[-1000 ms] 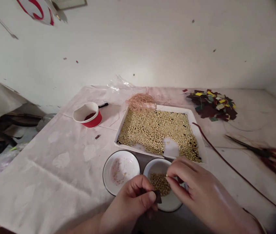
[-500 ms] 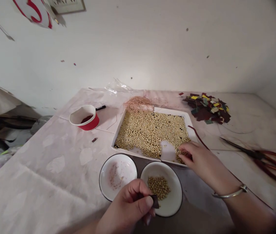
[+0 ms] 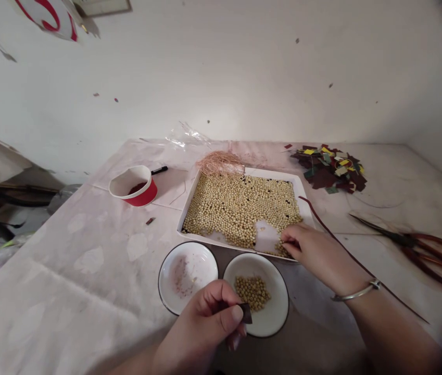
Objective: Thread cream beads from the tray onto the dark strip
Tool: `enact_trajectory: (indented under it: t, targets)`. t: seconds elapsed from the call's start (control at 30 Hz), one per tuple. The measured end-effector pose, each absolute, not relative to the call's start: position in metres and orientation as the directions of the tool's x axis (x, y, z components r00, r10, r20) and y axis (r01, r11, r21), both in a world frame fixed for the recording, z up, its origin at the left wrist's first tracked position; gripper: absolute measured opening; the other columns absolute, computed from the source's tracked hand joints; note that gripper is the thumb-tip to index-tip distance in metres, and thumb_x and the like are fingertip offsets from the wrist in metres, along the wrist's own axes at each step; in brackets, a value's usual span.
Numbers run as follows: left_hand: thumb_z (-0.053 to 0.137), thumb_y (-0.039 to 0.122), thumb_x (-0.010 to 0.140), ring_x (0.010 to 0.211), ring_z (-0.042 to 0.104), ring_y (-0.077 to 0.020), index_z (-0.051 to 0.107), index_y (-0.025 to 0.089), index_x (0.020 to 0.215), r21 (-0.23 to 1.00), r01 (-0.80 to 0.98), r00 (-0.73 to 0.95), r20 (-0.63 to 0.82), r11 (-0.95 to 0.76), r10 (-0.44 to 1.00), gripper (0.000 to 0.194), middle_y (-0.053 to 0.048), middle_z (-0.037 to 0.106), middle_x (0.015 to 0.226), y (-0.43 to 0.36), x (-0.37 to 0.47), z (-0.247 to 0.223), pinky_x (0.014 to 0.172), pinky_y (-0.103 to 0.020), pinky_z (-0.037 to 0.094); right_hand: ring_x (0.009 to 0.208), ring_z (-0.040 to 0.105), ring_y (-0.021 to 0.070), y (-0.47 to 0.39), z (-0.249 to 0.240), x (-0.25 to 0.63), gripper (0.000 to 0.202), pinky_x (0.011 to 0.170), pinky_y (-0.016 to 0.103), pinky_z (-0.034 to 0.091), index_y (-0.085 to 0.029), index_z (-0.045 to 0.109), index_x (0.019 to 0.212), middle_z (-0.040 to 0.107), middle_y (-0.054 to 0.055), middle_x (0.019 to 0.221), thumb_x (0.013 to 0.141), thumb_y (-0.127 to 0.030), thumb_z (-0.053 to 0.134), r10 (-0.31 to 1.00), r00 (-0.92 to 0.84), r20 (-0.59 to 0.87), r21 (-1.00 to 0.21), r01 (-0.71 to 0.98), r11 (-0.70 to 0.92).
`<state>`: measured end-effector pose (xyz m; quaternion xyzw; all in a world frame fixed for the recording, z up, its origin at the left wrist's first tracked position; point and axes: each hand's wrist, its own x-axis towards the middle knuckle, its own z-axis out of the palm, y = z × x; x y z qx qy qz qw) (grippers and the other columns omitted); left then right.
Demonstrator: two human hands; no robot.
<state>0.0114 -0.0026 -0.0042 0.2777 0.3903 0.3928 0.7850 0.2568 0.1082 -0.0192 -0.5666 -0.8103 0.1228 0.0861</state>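
On the table (image 3: 88, 234), the left bowl (image 3: 174, 260) and right bowl (image 3: 277, 307) sit before the tray (image 3: 302, 188), with a cup (image 3: 142, 196) to its left and scissors (image 3: 408, 240) to its right.

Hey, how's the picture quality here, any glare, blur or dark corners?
Head view: soft bright patch on the pale wall; glints on the clear crumpled plastic; dark, curved right edge; red-handled metal scissors look slightly soft.

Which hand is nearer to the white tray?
The right. The right hand has its fingertips in the white tray, at its near right corner. The left hand is outside it, on the near side, pinching a small dark piece.
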Motion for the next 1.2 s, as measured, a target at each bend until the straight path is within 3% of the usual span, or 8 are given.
enact_trajectory:
  t: [0.33,0.43,0.57,0.73,0.97,1.1,1.2]
  targets:
    - [0.074,0.044,0.069,0.044,0.044,-0.0043,0.053,0.015,0.068,0.736,-0.411,0.381,-0.397,0.538,0.835,0.036,0.003,0.057,0.055,-0.001,0.013,-0.001,0.045,-0.019,0.029,0.065,0.059,0.0173,0.108,-0.013,0.254,0.013,0.058,0.027,0.037,-0.021,0.06,0.07,0.065,0.002,0.076,0.081,-0.02,0.053,0.94,-0.338,-0.049,-0.296,0.903,0.31]
    - [0.074,0.044,0.068,0.045,0.044,-0.0043,0.053,0.015,0.068,0.724,-0.423,0.387,-0.399,0.545,0.831,0.036,0.003,0.056,0.055,-0.002,0.013,0.0,0.045,-0.019,0.029,0.067,0.062,0.0174,0.109,-0.014,0.255,0.008,0.058,0.026,0.039,-0.022,0.064,0.083,0.069,0.003,0.082,0.08,-0.022,0.057,0.947,-0.316,-0.058,-0.318,0.905,0.282]
    - [0.074,0.044,0.068,0.044,0.044,-0.0043,0.054,0.015,0.068,0.73,-0.418,0.39,-0.394,0.541,0.832,0.035,0.003,0.057,0.055,-0.001,0.012,-0.003,0.045,-0.018,0.029,0.074,0.064,0.0171,0.109,-0.014,0.255,0.021,0.063,0.026,0.042,-0.025,0.064,0.099,0.07,0.002,0.091,0.079,-0.019,0.058,0.94,-0.338,-0.055,-0.343,0.89,0.3]
    - [0.072,0.042,0.072,0.044,0.045,-0.0044,0.055,0.015,0.07,0.75,-0.408,0.396,-0.369,0.521,0.841,0.032,0.003,0.058,0.056,-0.001,0.011,-0.008,0.045,-0.018,0.03,0.071,0.061,0.0161,0.109,-0.011,0.254,0.008,0.06,0.025,0.039,-0.023,0.063,0.077,0.067,-0.001,0.081,0.08,-0.019,0.057,0.921,-0.387,-0.044,-0.336,0.874,0.351]
    - [0.071,0.04,0.073,0.044,0.045,-0.0046,0.055,0.016,0.071,0.744,-0.431,0.401,-0.348,0.51,0.847,0.029,0.003,0.058,0.055,-0.004,0.011,-0.014,0.045,-0.018,0.03,0.063,0.058,0.0149,0.109,-0.012,0.254,0.012,0.056,0.025,0.035,-0.021,0.058,0.069,0.065,-0.001,0.073,0.079,-0.016,0.055,0.929,-0.369,-0.026,-0.322,0.883,0.342]
    - [0.071,0.04,0.073,0.043,0.044,-0.0046,0.055,0.017,0.071,0.73,-0.454,0.414,-0.334,0.51,0.847,0.029,0.004,0.057,0.054,-0.002,0.011,-0.015,0.044,-0.018,0.03,0.064,0.06,0.0156,0.11,-0.018,0.256,0.004,0.055,0.024,0.038,-0.022,0.058,0.077,0.066,0.0,0.076,0.077,-0.018,0.057,0.943,-0.332,-0.017,-0.332,0.892,0.308]
    - [0.071,0.041,0.073,0.043,0.044,-0.0045,0.056,0.016,0.071,0.738,-0.437,0.408,-0.347,0.514,0.844,0.029,0.004,0.056,0.054,-0.002,0.011,-0.015,0.044,-0.018,0.03,0.066,0.062,0.0171,0.112,-0.025,0.259,0.013,0.057,0.025,0.04,-0.021,0.059,0.09,0.067,0.002,0.08,0.077,-0.02,0.058,0.956,-0.293,0.005,-0.336,0.9,0.278]
